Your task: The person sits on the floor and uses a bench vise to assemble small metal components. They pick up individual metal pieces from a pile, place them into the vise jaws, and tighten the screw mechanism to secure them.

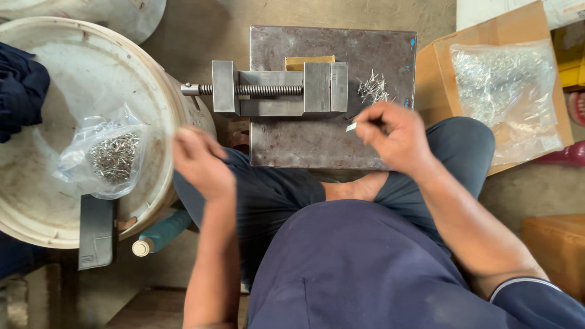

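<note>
— What's on your left?

— A clear bag of small metal pins (113, 157) lying on a white bucket lid (36, 201). My left hand (200, 163) hovers beside it, fingers curled; I can't tell if it grips anything.

— And the middle?

— A steel vise (277, 89) on a metal plate (317, 143), loose pins (372, 89) beside it.

— Your right hand?

— My right hand (393, 135) pinches a small metal piece (351, 127) just above the plate, near the loose pins.

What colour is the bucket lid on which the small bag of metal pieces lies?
The bucket lid is off-white and stained, in the head view.
</note>
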